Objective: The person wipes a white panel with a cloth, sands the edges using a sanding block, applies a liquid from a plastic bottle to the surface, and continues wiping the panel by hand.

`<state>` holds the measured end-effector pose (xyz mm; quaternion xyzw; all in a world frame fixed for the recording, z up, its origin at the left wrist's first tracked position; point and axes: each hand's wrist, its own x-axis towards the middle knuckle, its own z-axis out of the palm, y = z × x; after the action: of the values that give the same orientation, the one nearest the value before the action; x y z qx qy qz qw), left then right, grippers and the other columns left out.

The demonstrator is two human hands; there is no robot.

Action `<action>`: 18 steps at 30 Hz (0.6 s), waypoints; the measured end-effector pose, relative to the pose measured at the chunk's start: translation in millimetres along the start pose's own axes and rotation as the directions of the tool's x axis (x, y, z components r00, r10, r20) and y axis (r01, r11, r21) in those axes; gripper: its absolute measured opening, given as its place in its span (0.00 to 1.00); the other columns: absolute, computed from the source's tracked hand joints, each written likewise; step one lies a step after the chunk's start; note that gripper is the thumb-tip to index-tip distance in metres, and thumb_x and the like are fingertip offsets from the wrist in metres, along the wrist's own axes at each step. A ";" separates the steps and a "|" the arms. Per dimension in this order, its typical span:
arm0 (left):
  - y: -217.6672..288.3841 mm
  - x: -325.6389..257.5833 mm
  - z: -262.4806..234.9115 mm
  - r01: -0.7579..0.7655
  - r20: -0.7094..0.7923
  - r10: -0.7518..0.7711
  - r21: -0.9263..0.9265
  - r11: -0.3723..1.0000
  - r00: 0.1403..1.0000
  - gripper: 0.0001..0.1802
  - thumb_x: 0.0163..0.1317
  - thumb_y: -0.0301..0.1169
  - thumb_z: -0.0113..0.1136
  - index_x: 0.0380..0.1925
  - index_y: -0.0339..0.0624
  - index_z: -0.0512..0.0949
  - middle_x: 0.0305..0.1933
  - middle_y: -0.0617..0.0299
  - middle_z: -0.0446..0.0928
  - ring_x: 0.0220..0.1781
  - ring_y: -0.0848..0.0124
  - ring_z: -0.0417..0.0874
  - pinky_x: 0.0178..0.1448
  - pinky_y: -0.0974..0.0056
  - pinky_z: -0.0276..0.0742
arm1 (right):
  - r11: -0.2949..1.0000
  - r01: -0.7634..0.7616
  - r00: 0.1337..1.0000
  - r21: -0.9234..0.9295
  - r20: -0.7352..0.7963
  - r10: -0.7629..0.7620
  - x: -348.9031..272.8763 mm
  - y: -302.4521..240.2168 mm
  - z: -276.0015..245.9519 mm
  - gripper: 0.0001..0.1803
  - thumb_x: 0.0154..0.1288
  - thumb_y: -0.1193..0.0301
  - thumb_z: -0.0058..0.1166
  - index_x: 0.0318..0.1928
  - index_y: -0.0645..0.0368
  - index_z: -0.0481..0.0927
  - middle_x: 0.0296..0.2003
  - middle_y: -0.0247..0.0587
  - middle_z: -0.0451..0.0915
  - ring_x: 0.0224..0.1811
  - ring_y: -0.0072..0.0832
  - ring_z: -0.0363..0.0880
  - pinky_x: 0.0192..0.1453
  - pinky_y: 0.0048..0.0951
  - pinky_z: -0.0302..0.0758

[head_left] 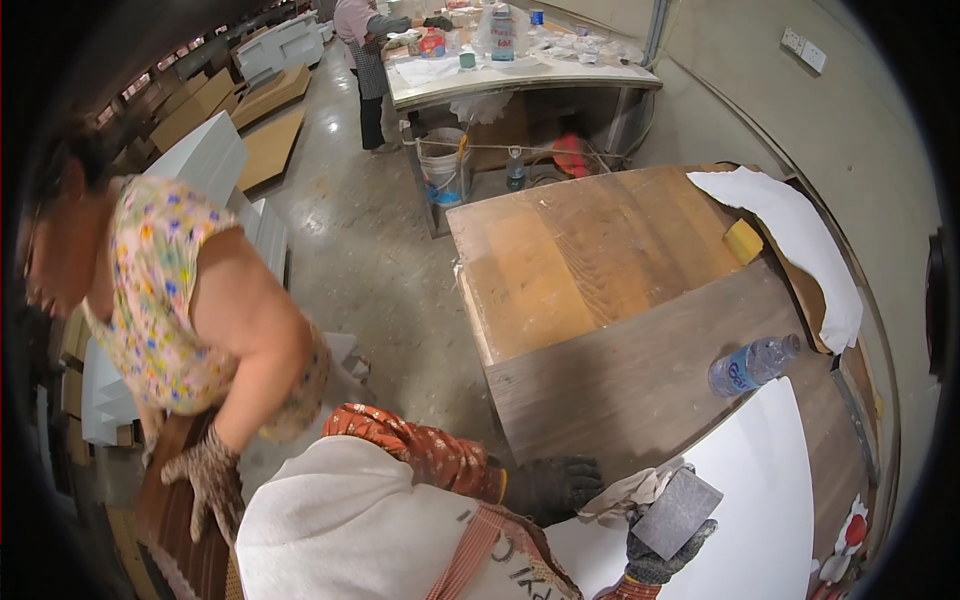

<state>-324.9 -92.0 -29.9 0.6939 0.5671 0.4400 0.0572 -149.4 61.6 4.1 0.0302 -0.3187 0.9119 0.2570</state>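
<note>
My left hand (552, 488), in a dark glove below an orange-red patterned sleeve, is open, its fingers stretched out near the edge of a white panel (765, 455). My right hand (668, 560), in a dark patterned glove, grips a grey rectangular sanding block (680, 512) above that panel. A crumpled off-white cloth (628, 494) lies between the two hands, against the block; whether my right hand also holds it I cannot tell. The panel rests on a brown wooden worktable (620, 385). Beyond it a clear water bottle (752, 365) lies on its side.
A yellow block (742, 242) and a curved white sheet (800, 240) lie at the table's far right, by the wall. To my left a person (190, 290) in gloves handles a brown panel (180, 500). Ahead stand a cluttered worktable (520, 80), a white bucket (442, 160) and another person (365, 60).
</note>
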 end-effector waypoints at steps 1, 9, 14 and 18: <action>-1.5 1.0 -0.7 -0.015 0.015 0.015 -0.013 1.000 1.000 0.17 0.45 0.29 0.61 0.38 0.37 0.77 0.43 0.53 0.78 0.50 0.56 0.78 0.62 0.55 0.72 | 1.000 0.010 1.000 -0.004 0.003 -0.010 -2.1 1.1 -2.5 0.44 0.68 0.38 0.36 0.73 0.54 0.49 0.73 0.42 0.51 0.74 0.41 0.51 0.74 0.49 0.52; 4.2 -0.1 10.9 0.010 -0.056 -0.007 0.053 0.999 0.998 0.16 0.48 0.30 0.60 0.39 0.37 0.78 0.45 0.52 0.78 0.52 0.55 0.78 0.63 0.54 0.71 | 0.994 0.106 0.924 -0.003 -0.370 -0.100 -14.1 2.2 -7.2 0.42 0.68 0.39 0.36 0.72 0.52 0.54 0.71 0.43 0.57 0.71 0.43 0.58 0.71 0.51 0.58; 8.6 -1.2 -13.6 0.046 0.026 -0.047 0.031 0.998 0.999 0.16 0.49 0.31 0.60 0.40 0.37 0.78 0.47 0.51 0.78 0.53 0.54 0.78 0.63 0.54 0.71 | 0.999 0.038 0.947 0.036 -0.319 -0.024 -8.3 5.8 -5.0 0.41 0.68 0.39 0.37 0.71 0.51 0.56 0.70 0.43 0.60 0.68 0.46 0.62 0.67 0.57 0.62; 13.9 7.0 -20.6 0.069 0.149 -0.070 0.007 0.998 0.986 0.16 0.51 0.31 0.58 0.40 0.36 0.77 0.45 0.51 0.77 0.51 0.54 0.78 0.61 0.54 0.72 | 0.999 -0.014 0.965 -0.044 -0.261 0.002 -15.4 0.8 -11.6 0.46 0.63 0.37 0.42 0.73 0.51 0.51 0.72 0.42 0.53 0.72 0.47 0.55 0.66 0.61 0.60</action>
<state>-328.8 -99.7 -5.6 0.7048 0.5854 0.3840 0.1142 -135.2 61.1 -9.0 -0.0969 -0.3029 0.9014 0.2937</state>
